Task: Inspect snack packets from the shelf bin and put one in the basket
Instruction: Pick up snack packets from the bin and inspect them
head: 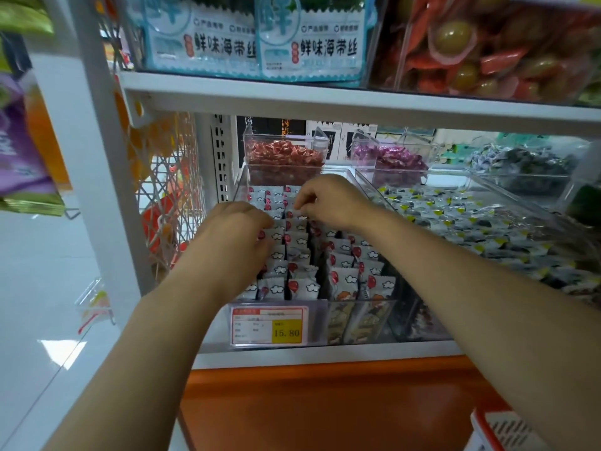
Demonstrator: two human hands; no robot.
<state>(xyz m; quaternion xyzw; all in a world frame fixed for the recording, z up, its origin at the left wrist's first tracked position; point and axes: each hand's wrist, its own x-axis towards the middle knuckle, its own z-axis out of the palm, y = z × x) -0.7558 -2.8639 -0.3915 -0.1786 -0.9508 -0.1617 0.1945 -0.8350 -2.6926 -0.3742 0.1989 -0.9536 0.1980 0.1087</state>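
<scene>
A clear shelf bin (320,320) holds rows of small white snack packets (304,288) printed with red balloons and clouds. Both my hands reach into it. My left hand (234,232) lies over the left rows with its fingers curled down among the packets. My right hand (328,200) is farther back, and its curled fingertips pinch the top of a packet in a middle row. A red and white basket (502,429) shows at the bottom right corner, below my right forearm.
A yellow price tag reading 15.80 (270,325) fronts the bin. Another clear bin of grey and yellow packets (471,219) sits to the right. Small bins of red (283,154) and purple candies (390,157) stand behind. A white shelf board (325,96) runs overhead.
</scene>
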